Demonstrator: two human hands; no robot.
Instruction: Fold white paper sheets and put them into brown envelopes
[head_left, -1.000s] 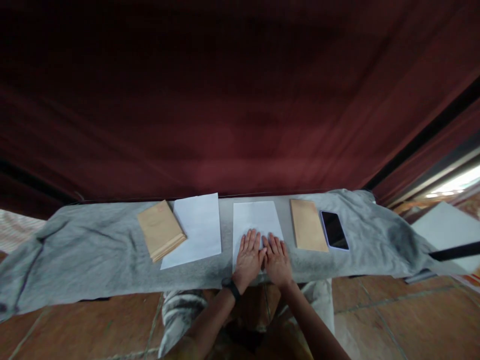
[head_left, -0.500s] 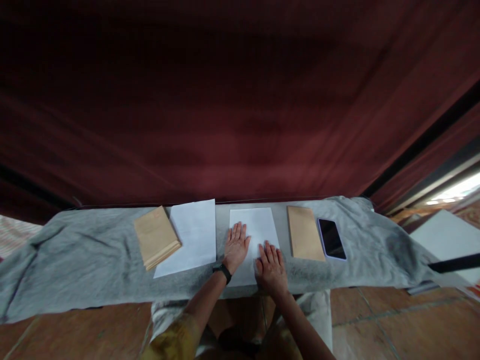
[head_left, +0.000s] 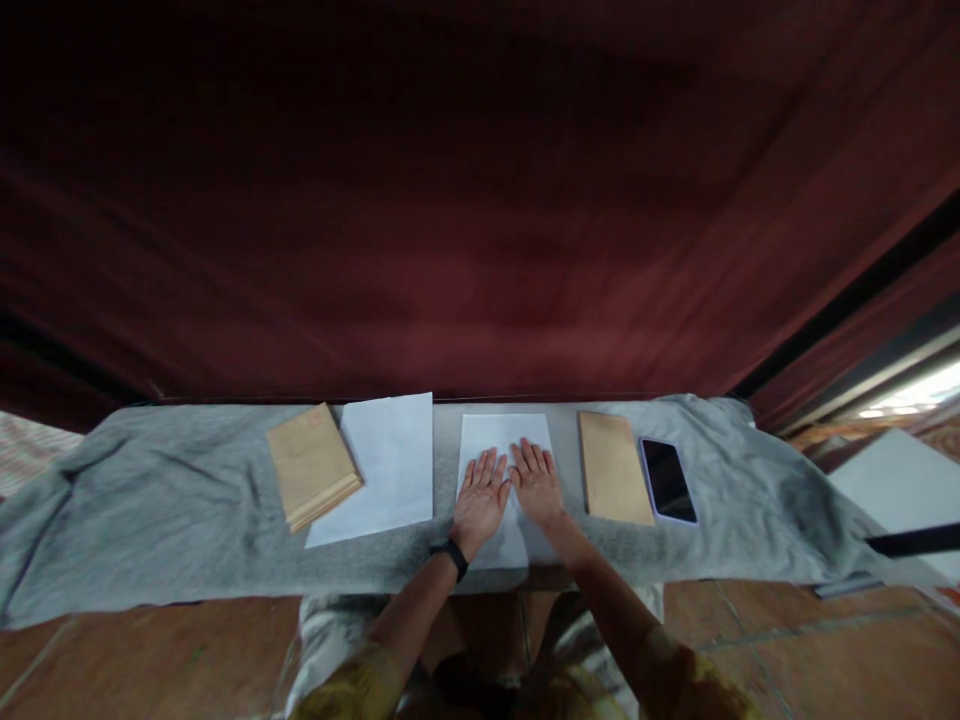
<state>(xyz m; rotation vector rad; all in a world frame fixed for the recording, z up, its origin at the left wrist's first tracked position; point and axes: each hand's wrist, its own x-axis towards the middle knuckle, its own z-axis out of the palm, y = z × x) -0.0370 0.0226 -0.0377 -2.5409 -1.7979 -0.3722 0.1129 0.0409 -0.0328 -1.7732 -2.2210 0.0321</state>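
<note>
A white sheet of paper (head_left: 504,432) lies directly in front of me on the grey cloth. Both palms rest flat on it. My left hand (head_left: 480,500), with a dark band at its wrist, has its fingers stretched out over the middle of the sheet. Close beside it, my right hand (head_left: 537,484) lies with fingers extended, the thumbs nearly touching. Neither hand grips anything. The hands cover part of the sheet's middle.
On the left, a stack of brown envelopes (head_left: 311,465) overlaps more white paper (head_left: 390,470). To the right are a brown envelope or envelopes (head_left: 615,468) and a phone (head_left: 668,482). Grey cloth (head_left: 202,500) covers the narrow table; a dark red curtain (head_left: 480,250) hangs behind.
My right hand has slid up and slightly left over the sheet, coming beside my left hand. My left hand has shifted slightly down and right. Papers, envelopes and phone stay in place.
</note>
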